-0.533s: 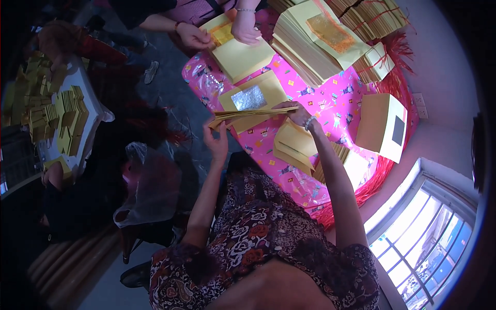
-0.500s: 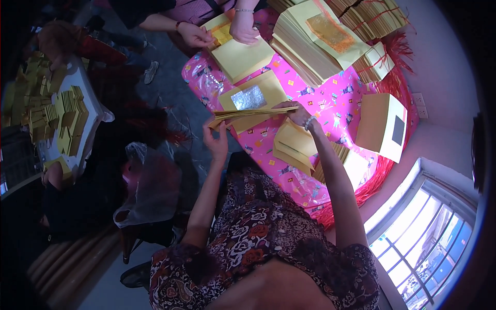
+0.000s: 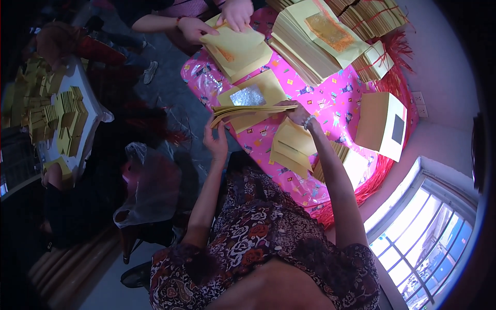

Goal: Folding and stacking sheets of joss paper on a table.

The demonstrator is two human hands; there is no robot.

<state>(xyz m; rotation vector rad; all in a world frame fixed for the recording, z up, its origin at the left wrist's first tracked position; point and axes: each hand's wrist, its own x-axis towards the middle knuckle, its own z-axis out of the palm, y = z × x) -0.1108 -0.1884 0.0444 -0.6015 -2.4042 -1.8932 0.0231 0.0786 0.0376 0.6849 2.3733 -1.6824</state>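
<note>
My two hands hold a thin stack of yellow paper sheets [image 3: 253, 110] nearly edge-on above the table. My left hand [image 3: 217, 138] pinches its left end from below, where the sheets bow and part a little. At the other end, my right hand [image 3: 298, 115] grips the stack's right corner; a bracelet circles that wrist. Behind it lies a pile of yellow paper with a silver foil square [image 3: 247, 96] on top. Close to my right forearm rest several loose yellow sheets [image 3: 292, 149], partly overlapping.
Across the pink patterned tablecloth [image 3: 330, 111], a co-worker's hands [image 3: 236, 15] handle a sheet on another paper pile [image 3: 243, 54]. Tall paper stacks [image 3: 305, 46] and red fringe [image 3: 398, 51] stand at the far right. A yellow-and-white stack [image 3: 380, 124] sits near the wall; a plastic bag [image 3: 150, 191] hangs left.
The sheets in my hands have spread apart slightly at the left end, with my hands almost in place. The co-worker's hands have lifted and bent a sheet, covering the gold patch.
</note>
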